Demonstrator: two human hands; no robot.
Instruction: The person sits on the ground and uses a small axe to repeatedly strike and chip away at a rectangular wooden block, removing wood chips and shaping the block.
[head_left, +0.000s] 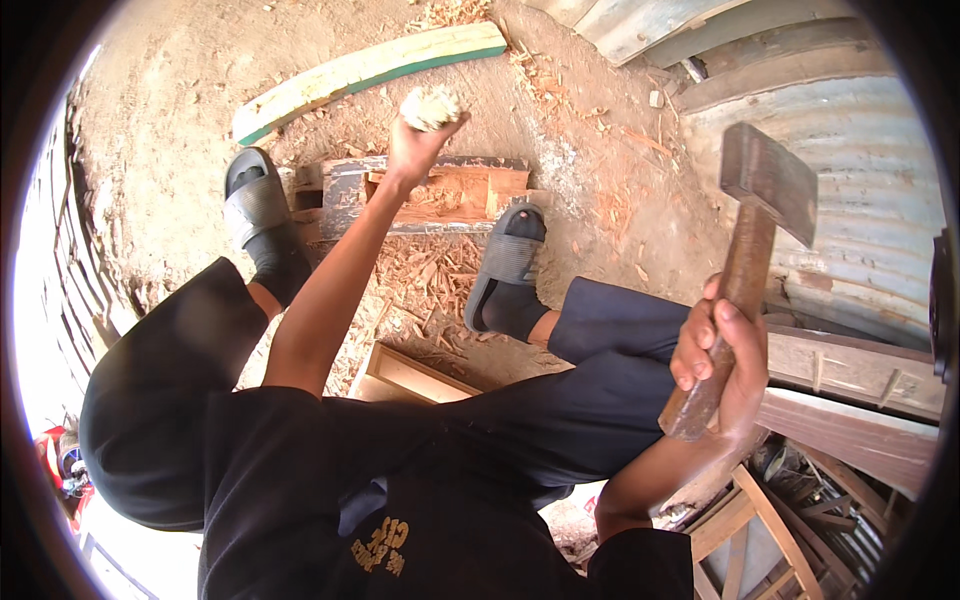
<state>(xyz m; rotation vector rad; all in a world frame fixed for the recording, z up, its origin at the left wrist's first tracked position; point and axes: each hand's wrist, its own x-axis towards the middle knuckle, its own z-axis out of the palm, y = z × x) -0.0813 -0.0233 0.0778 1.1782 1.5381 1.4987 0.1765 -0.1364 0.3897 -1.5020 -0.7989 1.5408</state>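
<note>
My left hand (412,150) reaches forward, closed around a chisel whose pale, frayed wooden handle end (431,108) sticks up out of the fist; its blade is hidden. Below that hand lies a wooden block (345,210) with dark worn paint and a hollowed-out recess with bare wood and chips inside. At the right, my right hand (722,350) grips the wooden handle of a hammer (770,178), raised with its blocky metal head up, apart from the block and the chisel. My feet in sandals stand on either side of the block.
Wood chips (425,285) litter the dirt floor. Beyond the block lies a curved beam (370,75) with a green edge. A small wooden frame (415,378) sits between my legs. Corrugated metal sheet (830,190), boards (850,430) and a wooden frame (735,520) line the right side.
</note>
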